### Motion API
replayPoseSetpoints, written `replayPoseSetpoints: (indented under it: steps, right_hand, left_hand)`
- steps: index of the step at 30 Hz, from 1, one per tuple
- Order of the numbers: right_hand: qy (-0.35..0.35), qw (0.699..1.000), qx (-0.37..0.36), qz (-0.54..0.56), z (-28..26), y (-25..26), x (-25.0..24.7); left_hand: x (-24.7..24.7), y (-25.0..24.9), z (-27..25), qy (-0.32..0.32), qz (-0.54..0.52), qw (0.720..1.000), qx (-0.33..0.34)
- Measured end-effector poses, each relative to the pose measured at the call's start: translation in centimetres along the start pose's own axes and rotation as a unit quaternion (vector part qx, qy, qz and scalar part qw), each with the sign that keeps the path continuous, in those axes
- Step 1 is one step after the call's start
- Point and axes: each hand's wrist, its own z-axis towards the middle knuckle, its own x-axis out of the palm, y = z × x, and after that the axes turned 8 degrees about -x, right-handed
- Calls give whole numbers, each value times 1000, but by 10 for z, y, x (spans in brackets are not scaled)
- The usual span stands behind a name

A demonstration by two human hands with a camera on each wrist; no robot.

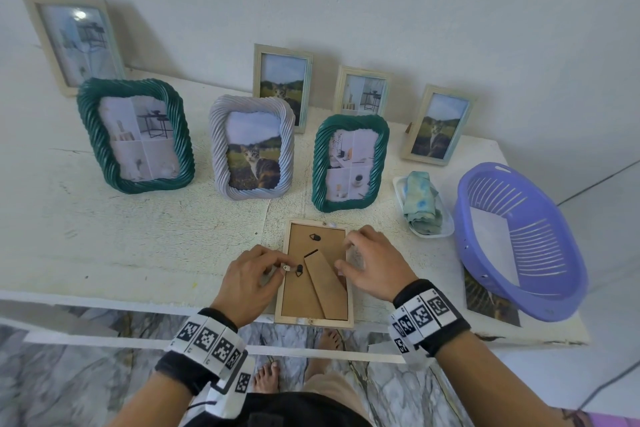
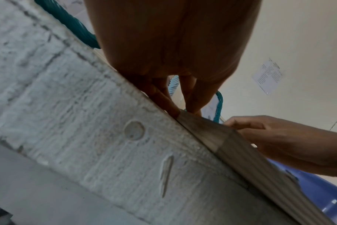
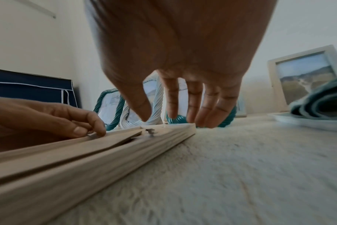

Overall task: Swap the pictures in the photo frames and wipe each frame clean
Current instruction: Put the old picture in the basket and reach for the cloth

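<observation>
A rough, cream-painted table [image 1: 138,246] stands against a plain wall and carries seven upright frames: three rope-twisted ones in front, two teal and one pale grey [image 1: 252,148], and four flat wooden ones behind. No brand or wording can be read anywhere; the printed sheet [image 2: 267,76] on the wall, seen only from the left wrist, is too blurred to make out. At the right sits a slotted lilac plastic basket [image 1: 519,239], partly covering a loose cat photo [image 1: 490,300]. Beside it a folded blue-green cloth [image 1: 422,201] lies on a white tray [image 1: 446,230]. The wooden frame [image 1: 315,321] being worked on lies face down at the table's near edge, its brown fibreboard back and folded stand upward. The left hand [image 1: 251,282] pinches a small metal tab [image 1: 285,268] at the frame's left edge. The right hand [image 1: 375,263] is spread loosely, fingertips curled down at the right edge; the right wrist view shows them touching the far corner, plus a navy fabric cabinet [image 3: 29,89] unseen elsewhere.
</observation>
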Motion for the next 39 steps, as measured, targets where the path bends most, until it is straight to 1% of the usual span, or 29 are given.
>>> replayPoseSetpoints:
  steps: [3,8,17,23,28,34,39]
  right_hand:
    - [-36,999,-2,-35,15,9,-2]
    - [-6,998,29,-50,29,17,2]
    - [22,998,33,-53,25,20,5]
    - [18,998,52,-14,18,23,6]
    - [30,996,75,36,15,21,5]
    - [58,994,68,64,13,20,0]
    - [26,985,57,163,-7,29,5]
  left_hand:
    - [-1,0,-1,2,-6,1000,4]
    - [-3,1,-2,8,-15,1000,6]
    - [-3,-1,-1,8,-7,1000,-8]
    - [-2,1,0,8,-7,1000,-7]
    - [-1,4,0,8,-10,1000,4]
    - [-1,4,0,2,-11,1000,18]
    - [-2,2,-2,2,0,1000,5]
